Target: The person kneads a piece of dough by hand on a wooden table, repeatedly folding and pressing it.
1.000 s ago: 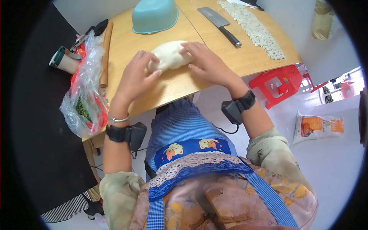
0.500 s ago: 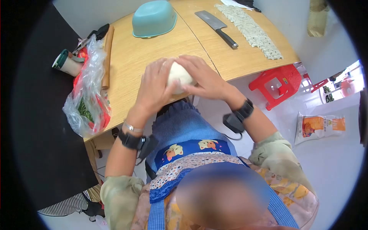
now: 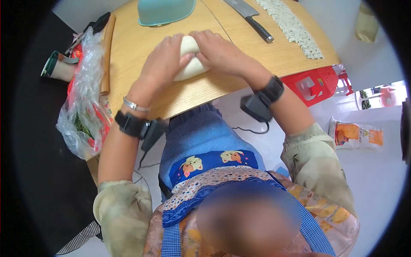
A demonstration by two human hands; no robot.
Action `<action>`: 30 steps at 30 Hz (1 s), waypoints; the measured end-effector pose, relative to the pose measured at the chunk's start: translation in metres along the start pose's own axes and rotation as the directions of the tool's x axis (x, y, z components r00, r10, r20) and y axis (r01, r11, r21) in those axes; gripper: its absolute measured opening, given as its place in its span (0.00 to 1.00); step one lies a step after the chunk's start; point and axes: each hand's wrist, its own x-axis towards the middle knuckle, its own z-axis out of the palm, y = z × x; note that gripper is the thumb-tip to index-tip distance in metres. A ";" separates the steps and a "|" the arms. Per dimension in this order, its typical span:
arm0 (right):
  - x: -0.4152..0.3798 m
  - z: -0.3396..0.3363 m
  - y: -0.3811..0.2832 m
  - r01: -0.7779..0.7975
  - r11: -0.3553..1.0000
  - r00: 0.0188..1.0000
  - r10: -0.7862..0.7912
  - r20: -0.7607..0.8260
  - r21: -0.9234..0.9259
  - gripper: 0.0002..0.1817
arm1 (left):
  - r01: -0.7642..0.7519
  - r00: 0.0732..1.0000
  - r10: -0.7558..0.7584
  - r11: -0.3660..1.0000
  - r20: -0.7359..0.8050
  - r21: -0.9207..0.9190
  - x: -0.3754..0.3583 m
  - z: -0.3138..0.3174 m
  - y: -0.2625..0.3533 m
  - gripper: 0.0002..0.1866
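Observation:
A smooth white lump of dough rests on the light wooden table near its front edge. My left hand wraps its left side, thumb pressed on top. From the other side my right hand presses down, its fingers curled over the far end. The two thumbs almost meet on the dough, and the palms hide part of it. Each wrist carries a black strapped device, and a silver bracelet circles the left one.
Beyond the hands stand an upturned turquoise basin and a cleaver. A long band of small pale overlapping pieces lies at right. Left are a rolling pin, a plastic bag and a mug. A red stool stands below the table.
Both hands have pushed forward and down with the dough, away from my body. The dough looks flatter and longer between them. The view has shifted, so the table things appear higher.

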 end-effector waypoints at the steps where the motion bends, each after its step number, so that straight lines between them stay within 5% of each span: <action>1: 0.011 0.002 0.005 -0.010 1.000 1.000 0.010 0.010 0.011 0.24 | 0.036 0.999 -0.036 0.999 0.013 -0.006 0.010 0.000 -0.005 0.25; 5: 0.029 0.002 0.012 -0.086 0.996 0.994 0.084 0.069 0.029 0.22 | 0.183 0.980 -0.180 0.983 0.086 -0.024 0.026 0.000 -0.004 0.22; 7: 0.021 0.007 0.009 -0.030 0.999 0.999 0.032 -0.036 0.046 0.21 | 0.264 0.957 -0.257 0.964 0.130 -0.035 0.018 0.002 0.002 0.24; 9: -0.004 0.008 -0.005 0.034 0.999 0.984 -0.033 -0.177 0.005 0.22 | 0.122 0.984 -0.116 0.992 -0.136 0.036 -0.008 0.013 0.009 0.26; 10: -0.019 0.009 -0.015 0.078 0.996 0.947 -0.086 -0.308 -0.038 0.24 | 0.123 0.983 -0.117 0.992 -0.144 0.039 -0.019 0.013 0.014 0.26; 12: -0.042 0.010 -0.029 0.071 0.997 0.940 -0.077 -0.333 -0.030 0.26 | -0.036 0.963 0.039 0.999 -0.268 0.017 -0.040 0.014 0.025 0.29; 21: -0.047 -0.047 -0.055 0.121 0.967 0.960 -0.058 -0.272 0.223 0.25 | -0.198 0.921 0.118 0.962 -0.371 -0.186 -0.062 -0.040 0.038 0.29; 24: -0.029 -0.078 -0.072 0.255 0.967 0.868 -0.222 -0.445 0.016 0.24 | -0.251 0.846 0.163 0.962 -0.508 -0.109 -0.045 -0.069 0.046 0.29; 26: -0.011 -0.082 -0.077 0.314 0.915 0.668 -0.403 -0.626 -0.254 0.24 | -0.342 0.636 0.378 0.920 -0.673 0.193 -0.028 -0.081 0.042 0.27; 27: -0.003 -0.074 -0.072 0.303 0.895 0.603 -0.447 -0.660 -0.329 0.24 | -0.337 0.616 0.406 0.910 -0.675 0.240 -0.023 -0.079 0.037 0.26; 28: -0.002 -0.065 -0.066 0.304 0.894 0.600 -0.448 -0.663 -0.329 0.24 | -0.337 0.614 0.409 0.909 -0.675 0.244 -0.024 -0.072 0.032 0.26; 30: -0.008 -0.040 -0.053 0.242 0.929 0.797 -0.355 -0.488 -0.279 0.26 | -0.200 0.820 0.240 0.971 -0.520 0.132 -0.031 -0.047 0.021 0.27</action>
